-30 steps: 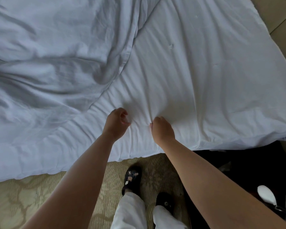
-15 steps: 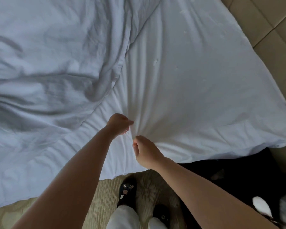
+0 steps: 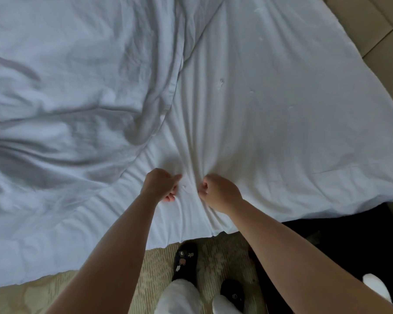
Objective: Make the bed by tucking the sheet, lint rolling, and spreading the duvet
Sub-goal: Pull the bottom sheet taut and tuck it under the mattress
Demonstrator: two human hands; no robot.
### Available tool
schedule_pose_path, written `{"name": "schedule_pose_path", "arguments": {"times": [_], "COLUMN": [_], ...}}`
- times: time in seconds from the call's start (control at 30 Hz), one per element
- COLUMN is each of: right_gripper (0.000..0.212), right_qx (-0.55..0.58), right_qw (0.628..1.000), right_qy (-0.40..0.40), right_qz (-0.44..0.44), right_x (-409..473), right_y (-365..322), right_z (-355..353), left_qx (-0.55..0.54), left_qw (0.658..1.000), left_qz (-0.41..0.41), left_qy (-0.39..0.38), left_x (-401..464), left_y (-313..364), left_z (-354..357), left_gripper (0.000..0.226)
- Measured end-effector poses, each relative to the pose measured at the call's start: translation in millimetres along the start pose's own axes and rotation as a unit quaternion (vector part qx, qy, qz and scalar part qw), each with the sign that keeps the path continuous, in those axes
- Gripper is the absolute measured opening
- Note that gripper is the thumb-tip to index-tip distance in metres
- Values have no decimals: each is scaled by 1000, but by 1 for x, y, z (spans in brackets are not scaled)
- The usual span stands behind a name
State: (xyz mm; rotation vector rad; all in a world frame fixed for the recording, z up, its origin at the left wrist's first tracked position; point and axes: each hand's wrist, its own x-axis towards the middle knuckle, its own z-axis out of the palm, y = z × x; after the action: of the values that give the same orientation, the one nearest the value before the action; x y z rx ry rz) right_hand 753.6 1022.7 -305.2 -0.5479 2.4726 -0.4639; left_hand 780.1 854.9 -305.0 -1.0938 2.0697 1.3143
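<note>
A white sheet (image 3: 281,123) covers the right and near part of the bed. A rumpled white duvet (image 3: 66,98) lies heaped over the left side, its edge running down the middle. My left hand (image 3: 161,185) and my right hand (image 3: 220,192) sit close together near the bed's front edge. Each grips a bunch of the sheet, and creases fan out from the two fists. No lint roller is in view.
Patterned beige carpet (image 3: 145,279) runs along the bed's near side, with my dark slippers (image 3: 184,260) on it. A dark object (image 3: 338,245) with something white on it sits at the lower right. A beige padded panel (image 3: 372,26) borders the bed's far right.
Both hands have closed tighter on the sheet and gathered it between them. The right hand moved back up level with the left. The view shifted slightly.
</note>
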Motion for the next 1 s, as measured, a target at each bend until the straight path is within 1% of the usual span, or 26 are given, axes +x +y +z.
{"name": "schedule_pose_path", "arguments": {"times": [0.07, 0.1, 0.17, 0.23, 0.3, 0.37, 0.43, 0.5, 0.57, 0.6, 0.73, 0.8, 0.87, 0.9, 1.0], "right_gripper": [18, 21, 29, 37, 41, 43, 41, 38, 36, 36, 37, 35, 39, 40, 28], "right_qx": [6, 12, 40, 59, 20, 7, 56, 102, 111, 109, 122, 152, 178, 164, 62], "right_qw": [1000, 999, 998, 997, 1000, 1000, 998, 994, 992, 992, 990, 985, 980, 982, 994], "right_qy": [15, 29, 45, 39, 20, -4, -20, -28, -37, -41, -51, -56, -40, -22, 35], "right_qz": [16, 17, 13, 8, -9, -4, 17, 36, 40, 43, 50, 59, 78, 87, 81], "right_x": [0, 0, -3, -6, -8, -6, -4, -2, -3, -3, -1, -2, -2, -2, 1], "right_y": [-4, -5, -4, -1, -1, -2, -1, 1, 0, 0, -1, 0, 0, -1, 1], "right_z": [4, 7, 9, 9, 9, 8, 5, 3, 2, 2, -3, -6, -9, -10, -10], "left_qx": [114, 146, 173, 185, 171, 146, 165, 201, 226, 242, 272, 274, 286, 295, 317], "left_qw": [992, 986, 978, 974, 975, 979, 977, 972, 967, 963, 953, 952, 948, 945, 937], "left_qz": [19, 24, 28, 45, 54, 47, 42, 38, 46, 51, 76, 83, 88, 88, 97], "left_qy": [56, 78, 111, 121, 130, 133, 128, 118, 110, 108, 108, 112, 111, 111, 109], "left_x": [-1, -3, -3, -1, 2, 6, 11, 12, 10, 9, 2, -2, -5, -6, -7], "left_y": [-5, -5, -1, 6, 13, 19, 22, 26, 32, 35, 45, 45, 40, 38, 35], "left_z": [3, 5, 12, 19, 21, 19, 17, 20, 27, 29, 26, 18, 6, -1, -15], "left_gripper": [46, 45, 45, 45, 47, 49, 48, 38, 24, 22, 20, 16, 18, 20, 25]}}
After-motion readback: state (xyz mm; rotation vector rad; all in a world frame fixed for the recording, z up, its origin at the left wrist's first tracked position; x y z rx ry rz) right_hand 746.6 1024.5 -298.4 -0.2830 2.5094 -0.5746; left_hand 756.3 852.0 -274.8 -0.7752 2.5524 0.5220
